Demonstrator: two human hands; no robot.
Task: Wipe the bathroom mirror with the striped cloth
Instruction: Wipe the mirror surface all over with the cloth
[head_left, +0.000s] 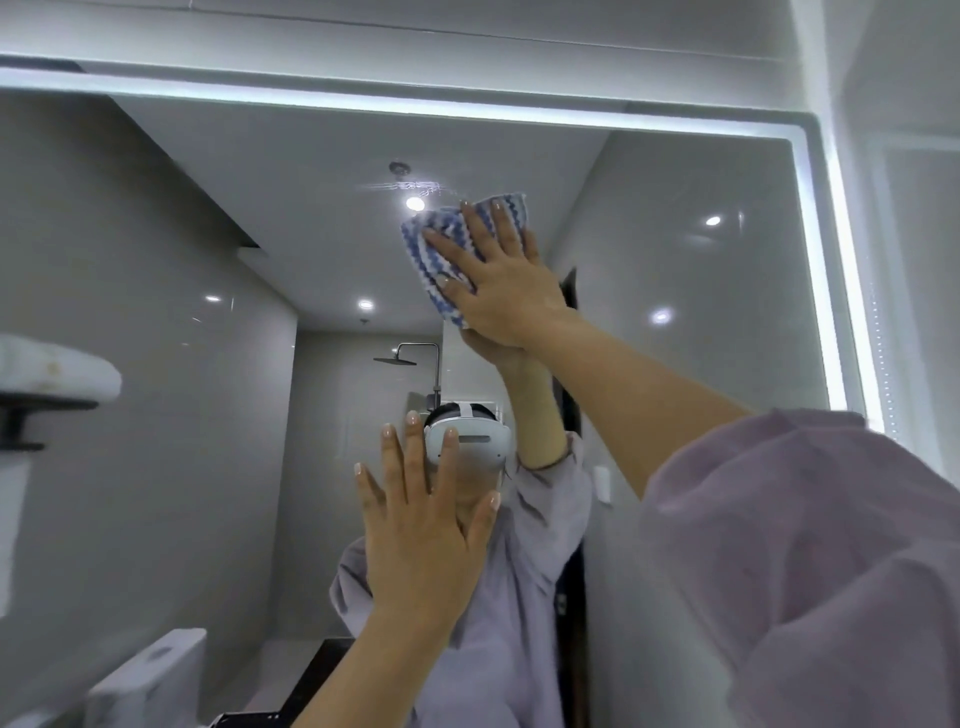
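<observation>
My right hand (506, 283) is raised high, pressing the blue-and-white striped cloth (457, 244) flat against the large wall mirror with a lit white border (727, 312). The cloth sits in the upper middle of the glass, crumpled under my palm; its upper and left edges stick out past my hand. My right fingers (485, 228) are spread wide over the cloth, holding it against the mirror rather than gripping it. My lilac sleeve (805, 561) fills the lower right of the view.

My left hand (423, 535) is lower, near the middle of the glass, with its fingers straight, fanned apart and holding nothing. I cannot tell whether the palm touches the mirror.

In the reflection I see the raised arm meeting my right hand at the cloth, a white headset (467, 441), a shower head (395, 359) behind, and bright ceiling spots.
</observation>
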